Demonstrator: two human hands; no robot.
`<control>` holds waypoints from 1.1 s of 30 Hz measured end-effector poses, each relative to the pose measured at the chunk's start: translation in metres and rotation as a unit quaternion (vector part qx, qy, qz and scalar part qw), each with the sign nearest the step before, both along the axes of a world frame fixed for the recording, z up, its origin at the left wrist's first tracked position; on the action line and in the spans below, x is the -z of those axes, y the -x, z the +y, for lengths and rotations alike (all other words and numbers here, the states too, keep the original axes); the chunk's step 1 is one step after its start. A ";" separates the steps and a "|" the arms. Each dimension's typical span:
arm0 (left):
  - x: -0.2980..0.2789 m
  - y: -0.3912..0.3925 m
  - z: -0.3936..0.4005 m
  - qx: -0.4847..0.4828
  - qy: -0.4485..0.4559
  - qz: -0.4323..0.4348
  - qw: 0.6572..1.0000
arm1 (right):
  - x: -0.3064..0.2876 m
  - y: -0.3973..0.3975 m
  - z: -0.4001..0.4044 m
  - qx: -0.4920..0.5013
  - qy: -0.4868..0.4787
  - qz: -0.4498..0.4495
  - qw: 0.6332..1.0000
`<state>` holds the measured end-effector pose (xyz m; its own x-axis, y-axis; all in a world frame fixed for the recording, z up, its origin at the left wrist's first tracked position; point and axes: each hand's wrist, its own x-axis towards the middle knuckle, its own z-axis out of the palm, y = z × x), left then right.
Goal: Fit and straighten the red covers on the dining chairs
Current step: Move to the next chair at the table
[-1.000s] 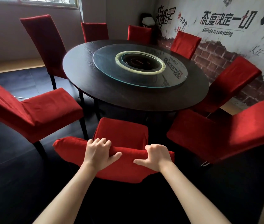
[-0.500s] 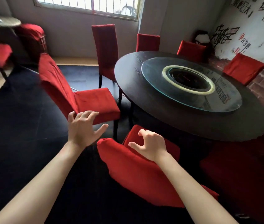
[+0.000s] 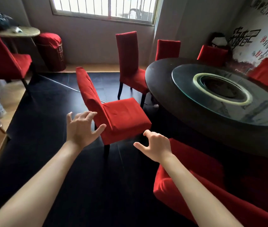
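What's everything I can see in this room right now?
Covered chairs: seven, red, six round the table, one far left.
Table: one, dark, round, right.
Glass turntable: one, clear, on the table.
Side table: one, pale, upper left, clutter on it.
Basket: one, wicker under red cloth, by the side table.
Window: one, barred, back wall.
Left hand: fingers spread, empty, near the closest chair.
Right hand: loosely curled, empty.
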<state>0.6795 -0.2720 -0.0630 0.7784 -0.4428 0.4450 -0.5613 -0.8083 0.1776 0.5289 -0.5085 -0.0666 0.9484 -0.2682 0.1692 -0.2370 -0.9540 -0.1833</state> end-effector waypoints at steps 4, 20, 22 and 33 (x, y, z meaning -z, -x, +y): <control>0.009 -0.056 0.030 0.002 0.014 -0.007 1.000 | 0.005 -0.057 0.032 0.001 0.004 0.014 1.000; 0.016 -0.350 0.024 0.080 -0.036 0.005 0.996 | 0.012 -0.356 0.052 0.076 -0.012 0.008 0.997; 0.019 -0.379 0.019 0.095 -0.033 0.016 0.995 | 0.011 -0.385 0.054 0.084 -0.007 0.009 0.996; 0.047 -0.529 -0.017 0.279 -0.061 0.039 0.958 | 0.033 -0.484 0.109 0.234 -0.040 0.040 0.971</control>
<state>1.2086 -0.2892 -0.1105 0.4346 -0.8444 0.3132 -0.9006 -0.4043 0.1598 1.0126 -0.3999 -0.0993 0.7286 -0.6822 0.0607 -0.6578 -0.7217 -0.2155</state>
